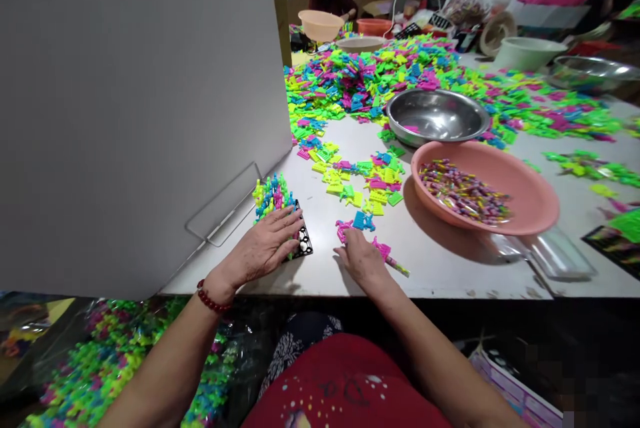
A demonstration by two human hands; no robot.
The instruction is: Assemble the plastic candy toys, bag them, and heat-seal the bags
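"What could have gone wrong there?"

"A heavy press from your left hand (267, 243) could have tipped the colourful figures (273, 193) standing on the black grid tray (306, 246); a hasty sweep rightward could have rolled the slim tube (399, 269) away."

"And the hands' pose?"

"Your left lay palm down over the tray, fingers stretched out, nothing visibly grasped, its underside hidden. Your right hand (364, 258) bent its fingers down onto a pink piece (343, 231) on the tabletop (320, 281); whether it was gripped, I couldn't tell."

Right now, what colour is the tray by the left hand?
The tray is black; head view shows it.
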